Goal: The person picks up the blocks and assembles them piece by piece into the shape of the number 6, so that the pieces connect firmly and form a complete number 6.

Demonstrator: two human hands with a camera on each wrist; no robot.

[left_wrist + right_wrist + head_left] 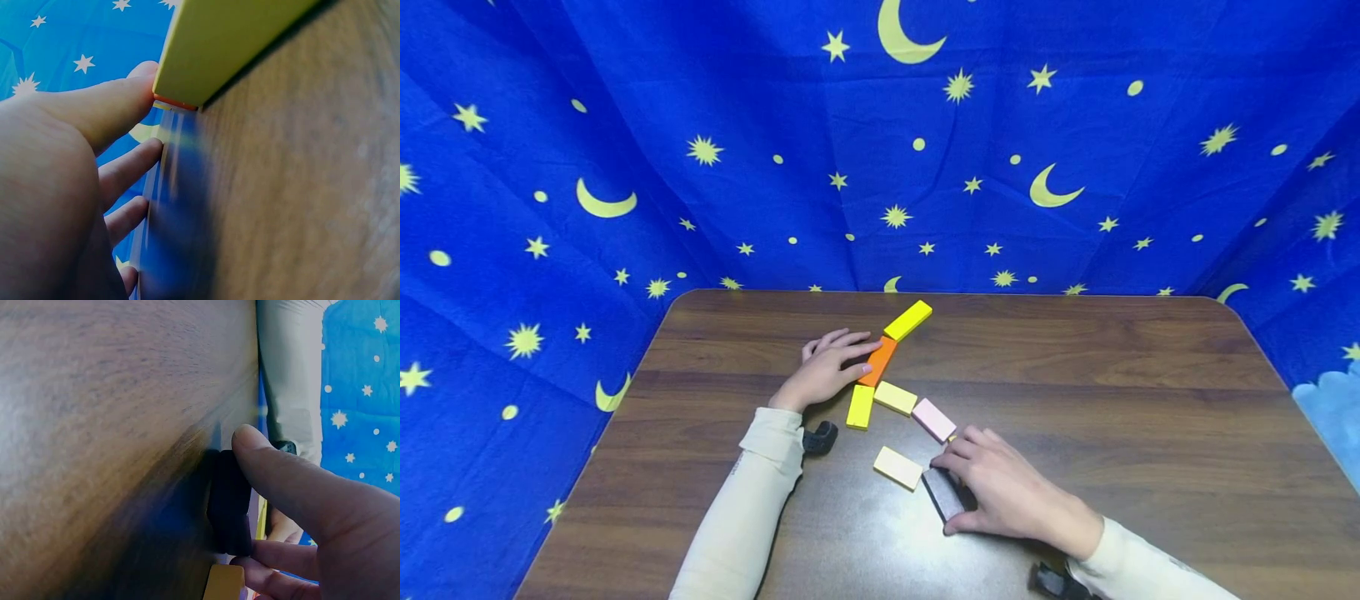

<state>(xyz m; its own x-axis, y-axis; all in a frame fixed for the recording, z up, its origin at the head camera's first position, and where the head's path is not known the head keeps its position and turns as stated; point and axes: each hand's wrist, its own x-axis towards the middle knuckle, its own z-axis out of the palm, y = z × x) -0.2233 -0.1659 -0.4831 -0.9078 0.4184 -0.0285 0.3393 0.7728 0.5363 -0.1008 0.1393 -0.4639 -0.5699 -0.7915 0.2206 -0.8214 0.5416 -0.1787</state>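
My right hand point(1011, 492) pinches a dark grey block point(943, 495) between the thumb at its near end and the fingers at its far end. The left hand point(826, 367), fingers spread and fairly straight, rests its thumb and index fingertip on an orange block point(880, 364). Touching that block's near end is a yellow block point(860, 407), large in the left wrist view. A cream block point(895, 398) and a pink block point(935, 419) run off toward the right hand. Under its fingers, a yellow-orange block point(225, 582) is mostly hidden in the head view.
Another yellow block point(908, 320) extends the line past the orange one, near the table's far edge. A separate cream block point(898, 468) lies close left of the dark block. Behind the brown wooden table point(1150, 400) hangs a blue star-patterned cloth point(820, 108).
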